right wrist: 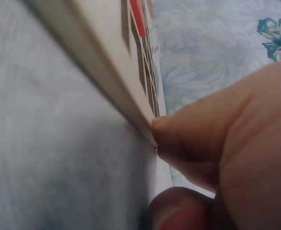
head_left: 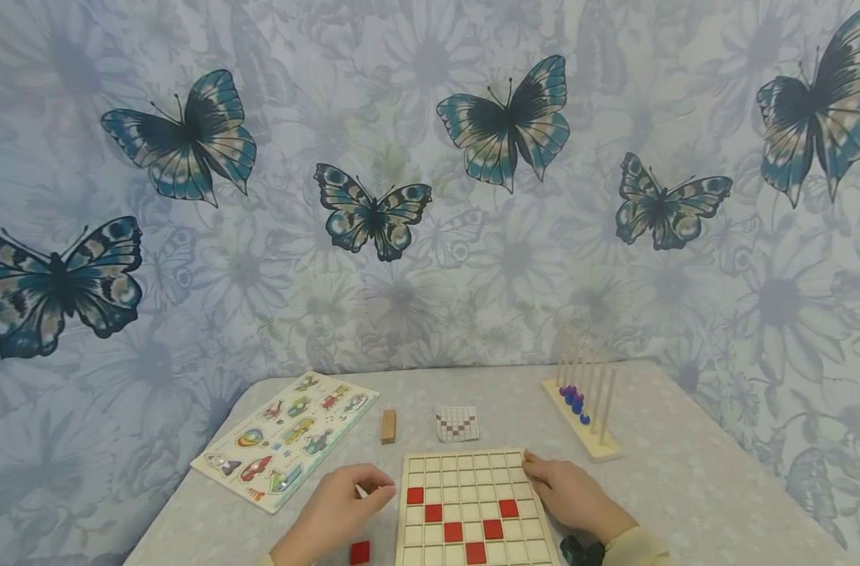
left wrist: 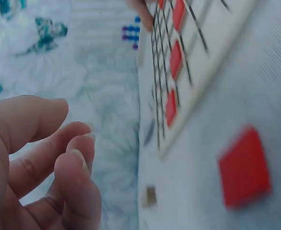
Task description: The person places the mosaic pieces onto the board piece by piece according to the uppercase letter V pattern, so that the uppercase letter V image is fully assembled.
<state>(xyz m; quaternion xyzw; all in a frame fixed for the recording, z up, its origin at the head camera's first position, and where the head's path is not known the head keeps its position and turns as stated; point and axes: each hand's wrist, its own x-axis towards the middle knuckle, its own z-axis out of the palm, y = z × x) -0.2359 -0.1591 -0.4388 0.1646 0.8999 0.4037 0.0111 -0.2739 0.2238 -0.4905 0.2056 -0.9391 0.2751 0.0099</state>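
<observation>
A pale wooden grid board (head_left: 465,464) lies on the table with several red square tiles (head_left: 453,532) set in its cells in a V shape. My right hand (head_left: 571,494) grips the board's far right corner; the right wrist view shows its fingertips pinching the board's edge (right wrist: 109,72). Left of the board, my left hand (head_left: 347,503) is held over the table with fingers loosely bent and nothing between them. One loose red tile (head_left: 359,553) lies on the table beside that hand, and it looks blurred in the left wrist view.
Behind the board lies a small pattern card (head_left: 457,424) with a similar V. A small wooden block (head_left: 388,427) is left of it. A picture puzzle board (head_left: 288,440) lies at left, and a peg stand (head_left: 603,448) with blue and purple beads stands at right.
</observation>
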